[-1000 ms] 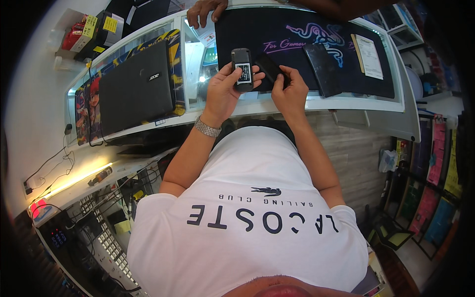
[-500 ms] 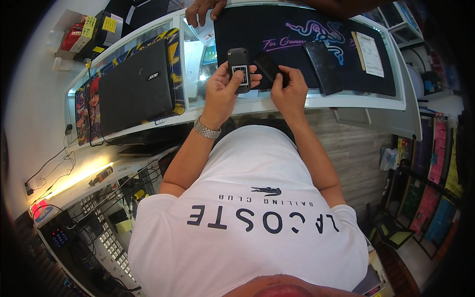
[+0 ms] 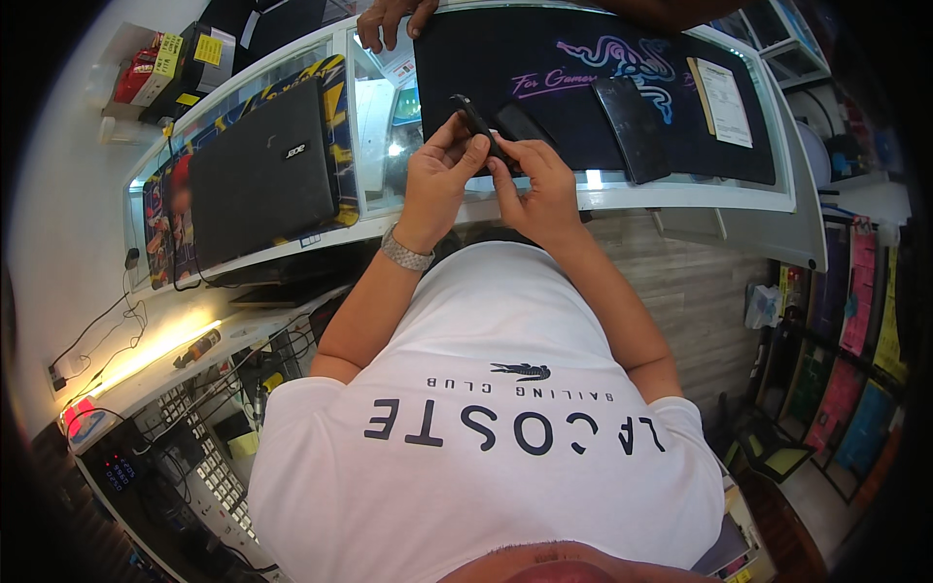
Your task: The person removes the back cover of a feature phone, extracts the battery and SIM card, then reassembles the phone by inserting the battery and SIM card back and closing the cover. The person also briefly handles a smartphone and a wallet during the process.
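My left hand [image 3: 442, 175] grips a dark mobile phone [image 3: 476, 119], tilted so that mostly its narrow edge shows. At the phone's near end, the fingers and thumb of my right hand [image 3: 536, 189] close on it, touching its side. My fingers hide that end, and the phone's back cannot be seen. Just beyond my right fingers, a flat black piece [image 3: 523, 123], like a phone or a phone's cover, lies on the black mat [image 3: 457, 49]. A larger dark tablet-like slab [image 3: 632, 131] rests on the mat to the right.
A closed black laptop [image 3: 262, 175] sits on the glass counter at left. A clipboard with paper [image 3: 721, 102] lies at the mat's right. Across the counter, another person's hand [image 3: 397, 21] rests near the far edge. The counter's white front rim [image 3: 671, 197] runs below my hands.
The phone has turned in my left hand from showing its back, with a battery, to edge-on. My right hand has moved left, from beside the flat black piece onto the phone.
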`<act>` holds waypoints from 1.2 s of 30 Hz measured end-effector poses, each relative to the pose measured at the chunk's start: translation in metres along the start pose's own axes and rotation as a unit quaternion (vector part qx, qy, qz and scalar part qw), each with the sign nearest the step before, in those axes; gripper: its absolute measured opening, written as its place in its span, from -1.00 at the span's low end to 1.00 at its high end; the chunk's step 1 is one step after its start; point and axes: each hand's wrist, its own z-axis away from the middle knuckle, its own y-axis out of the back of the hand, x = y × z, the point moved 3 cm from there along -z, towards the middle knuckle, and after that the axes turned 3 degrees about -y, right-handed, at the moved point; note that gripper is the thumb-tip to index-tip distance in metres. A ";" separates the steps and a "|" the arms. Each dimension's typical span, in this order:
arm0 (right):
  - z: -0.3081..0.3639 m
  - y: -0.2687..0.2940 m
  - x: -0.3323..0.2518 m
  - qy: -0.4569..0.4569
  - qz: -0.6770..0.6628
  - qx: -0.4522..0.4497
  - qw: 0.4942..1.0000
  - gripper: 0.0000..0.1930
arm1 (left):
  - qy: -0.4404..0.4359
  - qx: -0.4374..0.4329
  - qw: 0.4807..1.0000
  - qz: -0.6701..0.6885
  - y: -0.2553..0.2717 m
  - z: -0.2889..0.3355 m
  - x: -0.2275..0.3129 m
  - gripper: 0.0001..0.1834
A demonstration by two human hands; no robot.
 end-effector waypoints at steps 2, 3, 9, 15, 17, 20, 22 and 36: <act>0.003 0.001 0.005 -0.066 -0.037 0.001 0.997 -0.78 | 0.010 0.004 1.000 0.006 0.006 -0.002 -0.003 -0.56; 0.003 0.001 0.005 -0.070 -0.047 0.006 0.996 -0.80 | 0.009 0.002 1.000 -0.004 0.008 -0.003 -0.003 -0.58; 0.011 0.000 0.017 -0.148 -0.121 -0.006 0.982 -0.87 | 0.015 0.010 0.999 -0.033 0.008 -0.003 -0.001 -0.66; 0.010 -0.010 0.025 -0.296 -0.300 -0.055 0.905 -0.84 | 0.027 0.032 0.996 -0.079 0.007 -0.004 0.002 -0.66; 0.008 -0.008 0.025 -0.328 -0.307 -0.082 0.890 -0.86 | 0.034 0.026 0.995 -0.095 0.006 -0.004 0.001 -0.64; 0.009 -0.007 0.034 -0.343 -0.318 -0.077 0.881 -0.92 | 0.055 0.010 0.991 -0.123 0.008 -0.001 -0.003 -0.58; 0.008 -0.007 0.041 -0.366 -0.356 -0.049 0.859 -0.95 | 0.050 0.013 0.993 -0.109 0.006 0.002 -0.007 -0.56; 0.010 -0.008 0.044 -0.377 -0.400 0.004 0.835 -0.91 | -0.031 0.010 0.986 -0.165 0.010 0.011 -0.020 -0.73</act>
